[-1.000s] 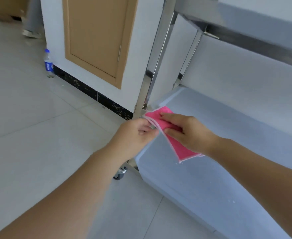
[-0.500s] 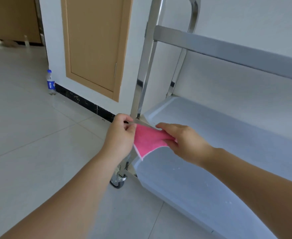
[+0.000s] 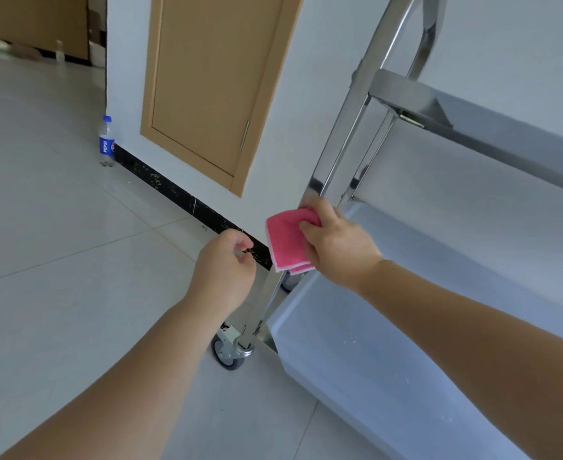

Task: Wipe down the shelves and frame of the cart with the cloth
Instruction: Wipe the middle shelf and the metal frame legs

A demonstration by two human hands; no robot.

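The steel cart fills the right side, with its near upright post (image 3: 341, 127), a lower shelf (image 3: 406, 293) and an upper shelf (image 3: 472, 127). My right hand (image 3: 336, 244) grips a folded pink cloth (image 3: 285, 239) and holds it against the post just above the lower shelf. My left hand (image 3: 227, 263) hangs in the air left of the cloth, fingers loosely curled, holding nothing and not touching the cart.
A caster wheel (image 3: 228, 351) sits under the post on the tiled floor. A plastic bottle (image 3: 106, 141) stands by the black skirting. A wooden panel door (image 3: 213, 88) is set in the white wall behind the cart.
My left hand has let go of the cloth and drawn back to the left. My right hand has gathered the cloth and brought it up against the post.
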